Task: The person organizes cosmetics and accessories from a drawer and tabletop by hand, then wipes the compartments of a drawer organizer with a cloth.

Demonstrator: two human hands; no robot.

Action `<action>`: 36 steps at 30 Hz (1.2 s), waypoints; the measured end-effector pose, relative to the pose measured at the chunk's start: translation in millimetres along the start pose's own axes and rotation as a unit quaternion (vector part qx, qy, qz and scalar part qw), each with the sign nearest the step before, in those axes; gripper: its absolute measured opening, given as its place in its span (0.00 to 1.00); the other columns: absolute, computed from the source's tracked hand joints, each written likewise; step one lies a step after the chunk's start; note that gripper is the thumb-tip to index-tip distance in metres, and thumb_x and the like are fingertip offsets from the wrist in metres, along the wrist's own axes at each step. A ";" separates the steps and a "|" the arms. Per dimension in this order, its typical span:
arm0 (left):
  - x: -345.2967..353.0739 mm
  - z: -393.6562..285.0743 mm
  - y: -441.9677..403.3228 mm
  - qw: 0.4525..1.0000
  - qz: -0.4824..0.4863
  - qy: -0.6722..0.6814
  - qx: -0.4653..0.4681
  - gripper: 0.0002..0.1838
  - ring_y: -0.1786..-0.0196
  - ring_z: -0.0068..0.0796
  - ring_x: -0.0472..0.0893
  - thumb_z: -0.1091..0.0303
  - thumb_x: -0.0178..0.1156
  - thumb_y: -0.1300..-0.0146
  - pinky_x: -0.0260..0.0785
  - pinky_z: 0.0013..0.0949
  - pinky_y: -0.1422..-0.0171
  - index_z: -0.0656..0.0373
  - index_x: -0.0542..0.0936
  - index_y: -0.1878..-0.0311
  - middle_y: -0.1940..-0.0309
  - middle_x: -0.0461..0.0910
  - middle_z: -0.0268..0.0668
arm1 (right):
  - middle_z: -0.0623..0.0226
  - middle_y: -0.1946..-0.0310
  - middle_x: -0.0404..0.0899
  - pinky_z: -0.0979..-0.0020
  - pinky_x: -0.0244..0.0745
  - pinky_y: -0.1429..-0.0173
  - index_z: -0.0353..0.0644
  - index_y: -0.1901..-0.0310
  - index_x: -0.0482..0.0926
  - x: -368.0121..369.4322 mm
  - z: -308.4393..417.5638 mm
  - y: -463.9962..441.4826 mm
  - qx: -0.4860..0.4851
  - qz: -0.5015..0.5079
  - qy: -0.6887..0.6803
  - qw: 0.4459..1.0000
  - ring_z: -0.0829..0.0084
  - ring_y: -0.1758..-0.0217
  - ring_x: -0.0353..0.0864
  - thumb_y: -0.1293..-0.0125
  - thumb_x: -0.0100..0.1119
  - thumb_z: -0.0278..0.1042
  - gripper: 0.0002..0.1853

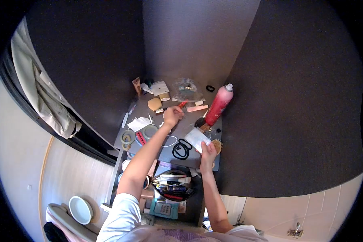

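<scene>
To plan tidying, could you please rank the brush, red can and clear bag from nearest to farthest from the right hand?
From the right hand:
1. Brush, just beside it.
2. Red can, farther back, right side.
3. Clear bag, toward the back.

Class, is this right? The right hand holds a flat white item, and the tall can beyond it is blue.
The colour is wrong: the right hand holds a flat white item, but the tall can beyond it is mostly red, as the head view shows.

Left hand [172, 117] is hiding whether its fingers are gripping the red item [183, 104]; right hand [208, 154] is covering part of the white sheet [197, 138]; pouch [165, 196] contents are showing too small to identify.
</scene>
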State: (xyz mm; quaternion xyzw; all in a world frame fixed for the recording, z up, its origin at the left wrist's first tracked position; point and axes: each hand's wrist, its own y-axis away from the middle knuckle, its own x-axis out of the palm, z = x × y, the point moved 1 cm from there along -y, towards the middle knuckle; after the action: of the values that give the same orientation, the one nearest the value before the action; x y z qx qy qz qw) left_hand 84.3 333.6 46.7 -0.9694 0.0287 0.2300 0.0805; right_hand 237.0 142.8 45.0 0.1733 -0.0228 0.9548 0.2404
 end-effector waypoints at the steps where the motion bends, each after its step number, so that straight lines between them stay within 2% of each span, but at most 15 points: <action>1: -9.1 0.9 4.1 0.991 0.016 0.131 -0.037 0.12 0.72 0.29 0.81 0.67 0.70 0.51 0.73 0.29 0.67 0.62 0.80 0.66 0.75 0.82 0.38 | 0.63 0.58 0.78 0.77 0.75 0.63 0.33 0.55 0.73 0.7 -1.4 -0.6 0.001 0.001 -0.001 1.000 0.77 0.59 0.78 0.34 0.54 0.31 0.11; 2: -16.3 0.8 8.9 0.963 0.031 0.259 -0.073 0.08 0.74 0.23 0.80 0.71 0.68 0.48 0.71 0.24 0.70 0.62 0.80 0.66 0.75 0.81 0.36 | 0.64 0.57 0.79 0.77 0.76 0.62 0.33 0.54 0.73 1.5 -3.0 -1.3 0.009 0.001 0.000 1.000 0.77 0.59 0.79 0.34 0.55 0.31 0.12; 3: -30.5 -14.5 19.5 0.956 0.035 0.274 -0.099 0.05 0.74 0.17 0.78 0.75 0.63 0.44 0.69 0.20 0.70 0.62 0.80 0.64 0.75 0.81 0.32 | 0.65 0.57 0.79 0.76 0.76 0.62 0.34 0.52 0.73 3.3 -4.5 -2.0 0.015 0.002 0.000 1.000 0.77 0.59 0.79 0.34 0.55 0.32 0.12; 4: -40.8 -19.6 28.0 0.956 0.033 0.272 -0.101 0.05 0.74 0.17 0.78 0.75 0.63 0.44 0.69 0.20 0.70 0.62 0.80 0.64 0.75 0.81 0.32 | 0.65 0.57 0.79 0.76 0.76 0.62 0.34 0.52 0.73 6.0 -3.5 -0.2 0.017 0.003 -0.001 1.000 0.77 0.59 0.79 0.34 0.55 0.32 0.12; 7: -65.1 -30.6 53.8 0.923 0.135 0.342 -0.113 0.08 0.72 0.18 0.78 0.74 0.62 0.42 0.69 0.19 0.69 0.63 0.79 0.58 0.71 0.81 0.33 | 0.66 0.58 0.79 0.76 0.77 0.62 0.35 0.53 0.74 13.8 0.2 5.1 0.020 0.011 -0.004 1.000 0.78 0.60 0.79 0.34 0.55 0.32 0.12; 8: -69.7 -32.1 61.0 0.923 0.132 0.342 -0.115 0.08 0.72 0.18 0.78 0.74 0.62 0.42 0.69 0.19 0.69 0.63 0.79 0.58 0.71 0.81 0.33 | 0.66 0.58 0.79 0.76 0.77 0.62 0.36 0.54 0.74 16.7 1.4 5.7 0.029 0.021 0.002 0.999 0.78 0.59 0.79 0.34 0.56 0.33 0.12; 11: -81.2 -37.3 82.3 0.926 0.215 0.292 -0.107 0.13 0.74 0.16 0.76 0.70 0.67 0.45 0.68 0.19 0.71 0.62 0.80 0.57 0.71 0.81 0.33 | 0.66 0.58 0.79 0.76 0.77 0.62 0.36 0.54 0.75 25.1 6.3 10.6 0.051 0.043 0.002 0.998 0.78 0.60 0.79 0.35 0.57 0.34 0.12; 20: -91.4 -16.8 109.1 0.958 0.203 0.191 -0.072 0.23 0.75 0.15 0.73 0.65 0.73 0.53 0.66 0.21 0.71 0.64 0.80 0.53 0.75 0.79 0.30 | 0.66 0.60 0.80 0.76 0.77 0.61 0.37 0.54 0.76 36.9 8.3 15.4 0.100 0.111 0.007 0.989 0.78 0.60 0.80 0.37 0.60 0.33 0.13; 22: -92.5 -13.7 112.9 0.967 0.188 0.170 -0.041 0.23 0.73 0.16 0.74 0.64 0.73 0.53 0.67 0.22 0.69 0.64 0.81 0.54 0.75 0.78 0.30 | 0.66 0.60 0.80 0.76 0.77 0.61 0.37 0.54 0.76 44.9 4.0 18.4 0.111 0.129 0.014 0.985 0.78 0.61 0.80 0.38 0.60 0.32 0.13; 25: -92.3 -10.7 118.6 0.970 0.173 0.166 -0.044 0.23 0.72 0.17 0.75 0.64 0.74 0.54 0.67 0.23 0.68 0.65 0.81 0.55 0.74 0.79 0.31 | 0.66 0.60 0.80 0.76 0.78 0.61 0.35 0.54 0.76 44.9 1.4 19.0 0.113 0.172 0.031 0.978 0.77 0.61 0.80 0.39 0.61 0.30 0.13; 28: -98.2 -2.8 110.9 0.982 0.148 0.117 -0.012 0.21 0.72 0.17 0.76 0.66 0.73 0.53 0.68 0.23 0.68 0.65 0.81 0.56 0.73 0.80 0.32 | 0.65 0.60 0.80 0.76 0.78 0.62 0.34 0.53 0.76 47.9 -1.8 18.6 0.114 0.155 0.031 0.981 0.77 0.61 0.80 0.38 0.60 0.30 0.13; 30: -112.2 9.9 96.6 0.971 0.082 0.203 -0.098 0.17 0.72 0.19 0.77 0.67 0.70 0.50 0.70 0.23 0.69 0.66 0.81 0.59 0.73 0.82 0.35 | 0.65 0.60 0.80 0.76 0.78 0.62 0.34 0.53 0.76 48.4 0.6 18.7 0.119 0.146 0.043 0.981 0.78 0.61 0.80 0.38 0.60 0.30 0.13; 32: -123.9 35.1 76.5 0.989 -0.004 0.130 -0.071 0.13 0.72 0.23 0.81 0.68 0.68 0.49 0.72 0.27 0.67 0.66 0.82 0.62 0.72 0.83 0.37 | 0.65 0.60 0.80 0.76 0.77 0.62 0.34 0.53 0.76 49.6 -0.6 17.5 0.123 0.139 0.053 0.981 0.78 0.61 0.80 0.38 0.59 0.30 0.13; 34: -137.1 53.5 58.1 0.994 -0.107 -0.030 -0.011 0.12 0.72 0.28 0.82 0.71 0.68 0.51 0.73 0.30 0.66 0.64 0.82 0.63 0.72 0.83 0.40 | 0.65 0.60 0.80 0.76 0.77 0.62 0.33 0.53 0.76 47.5 -3.2 14.9 0.124 0.147 0.039 0.980 0.78 0.61 0.80 0.37 0.59 0.30 0.13; 36: -146.0 64.4 39.0 0.992 -0.118 -0.044 -0.019 0.12 0.72 0.30 0.82 0.71 0.68 0.52 0.73 0.32 0.65 0.64 0.83 0.63 0.73 0.83 0.43 | 0.65 0.60 0.80 0.76 0.77 0.62 0.33 0.52 0.75 46.3 -3.5 13.3 0.124 0.144 0.043 0.981 0.77 0.60 0.80 0.37 0.59 0.29 0.14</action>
State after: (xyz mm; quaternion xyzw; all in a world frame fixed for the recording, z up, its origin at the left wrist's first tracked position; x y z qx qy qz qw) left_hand -78.1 308.9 50.1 -0.9562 -0.0942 0.2621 0.0903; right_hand 191.4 152.4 58.1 0.1555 0.0817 0.9814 0.0774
